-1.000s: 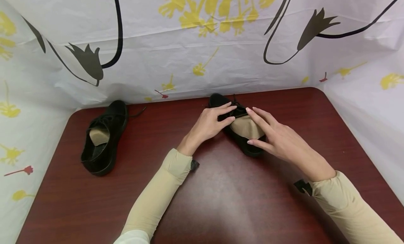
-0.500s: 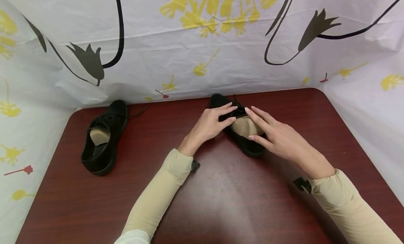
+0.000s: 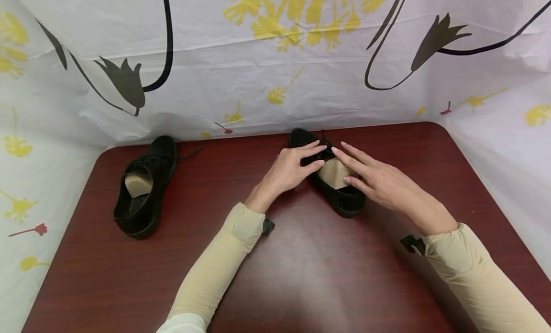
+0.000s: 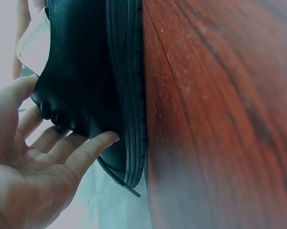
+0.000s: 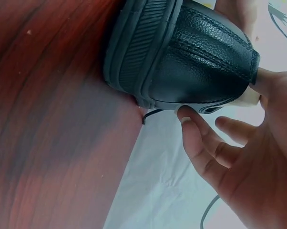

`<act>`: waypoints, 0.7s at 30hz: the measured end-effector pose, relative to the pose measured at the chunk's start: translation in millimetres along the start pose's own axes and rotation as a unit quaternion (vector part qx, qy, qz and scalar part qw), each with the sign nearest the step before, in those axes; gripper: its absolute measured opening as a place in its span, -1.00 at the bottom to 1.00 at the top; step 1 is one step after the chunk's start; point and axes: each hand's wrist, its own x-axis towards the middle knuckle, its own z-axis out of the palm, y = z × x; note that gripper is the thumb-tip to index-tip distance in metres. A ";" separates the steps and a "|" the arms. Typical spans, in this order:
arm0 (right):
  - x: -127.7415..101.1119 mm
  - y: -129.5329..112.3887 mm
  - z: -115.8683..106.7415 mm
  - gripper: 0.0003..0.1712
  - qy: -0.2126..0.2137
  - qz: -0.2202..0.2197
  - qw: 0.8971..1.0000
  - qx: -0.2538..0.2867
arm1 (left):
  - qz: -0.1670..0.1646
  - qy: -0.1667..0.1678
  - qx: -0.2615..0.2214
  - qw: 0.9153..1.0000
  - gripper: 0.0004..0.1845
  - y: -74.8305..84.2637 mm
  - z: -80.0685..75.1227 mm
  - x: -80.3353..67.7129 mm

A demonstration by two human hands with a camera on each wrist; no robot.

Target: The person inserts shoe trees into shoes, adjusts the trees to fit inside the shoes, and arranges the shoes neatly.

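A black lace-up shoe (image 3: 349,209) stands upright at the back of the table, toe pointing away and to the left. Folded tan stuffing, seemingly paper (image 3: 331,172), fills the middle of its opening. My left hand (image 3: 284,171) rests over the lacing; in the left wrist view its fairly straight fingers (image 4: 93,150) lie against the upper, its thumb by the opening's edge. My right hand (image 3: 389,187) presses its thumb on the stuffing, fingers stretched toward the shoe's far side. The right wrist view has the leather heel (image 5: 196,67) close by.
Another black shoe (image 3: 150,220) stands at the table's left, with similar tan stuffing (image 3: 138,184) inside and a loose lace trailing right. A white patterned sheet (image 3: 241,84) hangs along the back and both sides of the reddish-brown table (image 3: 206,180).
The stuffing has slid forward toward the toe, showing more of the shoe's inside at the heel. My right thumb has moved forward with it. My left hand stays on the lacing.
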 end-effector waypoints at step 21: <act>16.3 13.5 12.9 -0.12 -0.003 0.030 0.999 0.037 | 0.007 -0.003 -0.014 1.000 -0.50 -1.8 1.0 -1.1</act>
